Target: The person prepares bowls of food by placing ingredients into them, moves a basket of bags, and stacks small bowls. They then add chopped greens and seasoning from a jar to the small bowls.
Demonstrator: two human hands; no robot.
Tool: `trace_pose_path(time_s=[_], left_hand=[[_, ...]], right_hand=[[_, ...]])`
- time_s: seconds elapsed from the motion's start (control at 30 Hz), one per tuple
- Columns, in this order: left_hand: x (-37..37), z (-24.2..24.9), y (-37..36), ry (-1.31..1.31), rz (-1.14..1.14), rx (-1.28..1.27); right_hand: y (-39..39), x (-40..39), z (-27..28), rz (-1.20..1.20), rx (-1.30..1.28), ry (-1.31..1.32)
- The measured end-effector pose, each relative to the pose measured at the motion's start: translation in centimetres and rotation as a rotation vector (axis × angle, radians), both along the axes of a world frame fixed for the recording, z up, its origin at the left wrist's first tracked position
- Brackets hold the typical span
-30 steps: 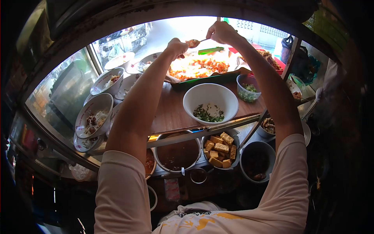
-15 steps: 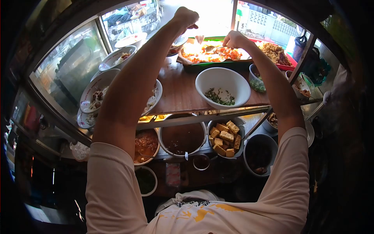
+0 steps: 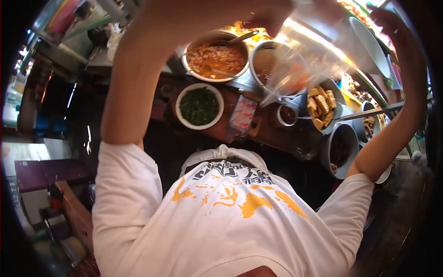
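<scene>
My left hand (image 3: 275, 16), blurred at the top of the view, is closed on a clear plastic bag (image 3: 295, 67) with something orange-red inside. The bag hangs over a pot of brown liquid (image 3: 264, 62) and beside the fried tofu pieces (image 3: 322, 105). At the upper right, my right hand (image 3: 391, 24) is near a large white bowl (image 3: 369, 46) and the bright shelf. Its fingers are dark and smeared, so what they hold, if anything, does not show.
Left of the brown pot is a pot of red stew (image 3: 217, 60) with a ladle. Below are a bowl of green leaves (image 3: 199, 106), a red-and-white packet (image 3: 243, 115) and a small sauce cup (image 3: 287, 114). A dark pot (image 3: 341, 150) stands at the right.
The view has tilted down and turned. My left hand has come back from the shelf, and the plastic bag now shows over the pots. My right hand has left the tray of orange-red food.
</scene>
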State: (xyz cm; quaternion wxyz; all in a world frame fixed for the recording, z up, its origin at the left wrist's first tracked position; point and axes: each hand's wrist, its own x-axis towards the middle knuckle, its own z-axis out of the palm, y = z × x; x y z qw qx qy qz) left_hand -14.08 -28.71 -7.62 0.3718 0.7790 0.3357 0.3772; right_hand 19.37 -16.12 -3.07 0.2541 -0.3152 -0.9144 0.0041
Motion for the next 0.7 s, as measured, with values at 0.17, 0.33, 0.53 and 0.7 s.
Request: trace_pose_path(time_s=[0.17,0.33,0.53,0.7], left_hand=[[-5.1,-11.1,-9.9,-0.171,0.117,-0.277],[-8.9,-19.4,-16.8,-0.133,0.531,-0.380],[-10.7,-24.1,-18.9,-0.242,0.625,-0.531],[-10.6,-25.9,-18.0,-0.290,0.583,-0.531]], right_hand=[[-11.3,-14.7,-17.1,0.227,-0.423,0.178],[-10.4,-21.9,-32.9,0.136,-0.564,-0.006],[-11.0,-24.7,-38.7,0.093,-0.281,-0.163],[-10.9,-24.2,-37.0,0.057,-0.472,-0.011]])
